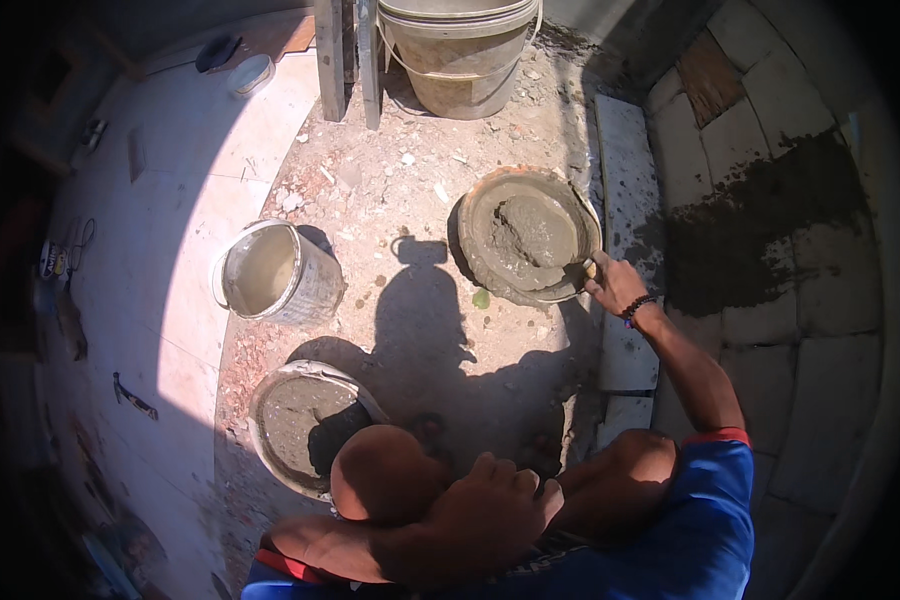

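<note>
Right hand [620, 287] grips a short handle [591, 268] at the near right edge of the round basin [478, 264], which contains wet grey mix [540, 225]. Left hand [500, 497], fingers bent, lies nearer the wearer than the basin. Left of the basin: smeared bucket [312, 285]. Beyond the basin: large bucket [460, 90]. Right of it: tiled surface [835, 300], partly covered by a dark patch [760, 240].

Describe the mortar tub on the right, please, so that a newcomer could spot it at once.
Find the big, pale bucket at the top edge, then look below it and slightly right. On the rough ground sits a round tub of wet grey mortar. Unlike the similar tub at lower left, it has the right hand at its rim, gripping a short handle.
</note>
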`<state>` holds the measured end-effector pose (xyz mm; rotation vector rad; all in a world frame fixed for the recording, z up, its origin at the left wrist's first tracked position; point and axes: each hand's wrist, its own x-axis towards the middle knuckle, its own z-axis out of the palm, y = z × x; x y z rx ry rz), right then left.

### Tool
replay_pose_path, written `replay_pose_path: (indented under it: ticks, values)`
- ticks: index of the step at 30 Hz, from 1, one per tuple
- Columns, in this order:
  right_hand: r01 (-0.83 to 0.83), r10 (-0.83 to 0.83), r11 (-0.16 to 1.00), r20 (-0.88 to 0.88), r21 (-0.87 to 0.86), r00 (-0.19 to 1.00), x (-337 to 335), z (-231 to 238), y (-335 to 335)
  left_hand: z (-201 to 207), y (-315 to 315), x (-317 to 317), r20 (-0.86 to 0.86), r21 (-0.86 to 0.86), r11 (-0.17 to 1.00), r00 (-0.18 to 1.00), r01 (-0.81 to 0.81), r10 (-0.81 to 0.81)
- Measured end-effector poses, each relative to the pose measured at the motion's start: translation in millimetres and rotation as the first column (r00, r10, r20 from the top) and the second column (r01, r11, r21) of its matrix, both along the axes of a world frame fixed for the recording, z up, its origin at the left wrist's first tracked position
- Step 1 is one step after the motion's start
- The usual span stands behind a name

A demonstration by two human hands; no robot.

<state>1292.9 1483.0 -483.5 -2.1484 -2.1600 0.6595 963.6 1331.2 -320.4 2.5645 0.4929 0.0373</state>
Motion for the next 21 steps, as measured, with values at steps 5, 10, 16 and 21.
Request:
replay_pose_path:
  ticks: [5, 10, 16, 21]
  values:
    - [0.041, -0.040, 0.998, -0.026, 0.038, 0.999, 3.6, -6.4, -12.9, -3.8, -1.1, 2.3, -0.107, 0.018, 0.999, 0.994, 0.032, -0.030]
    - [0.054, -0.054, 0.998, -0.011, 0.035, 0.998, 7.5, 3.7, -18.6, 1.0, 1.5, 4.0, 0.006, -0.017, 1.000, 1.000, 0.024, -0.024]
    - [0.105, -0.091, 0.991, -0.165, 0.079, 0.982, -4.8, 56.3, -31.8, 13.4, 10.1, 14.5, -0.045, -0.084, 0.990, 0.992, 0.116, -0.120]
    - [0.154, -0.085, 0.983, -0.487, 0.103, 0.869, -8.8, 142.9, -71.9, 22.5, 8.7, 23.6, -0.092, -0.010, 0.984, 0.980, 0.177, -0.177]
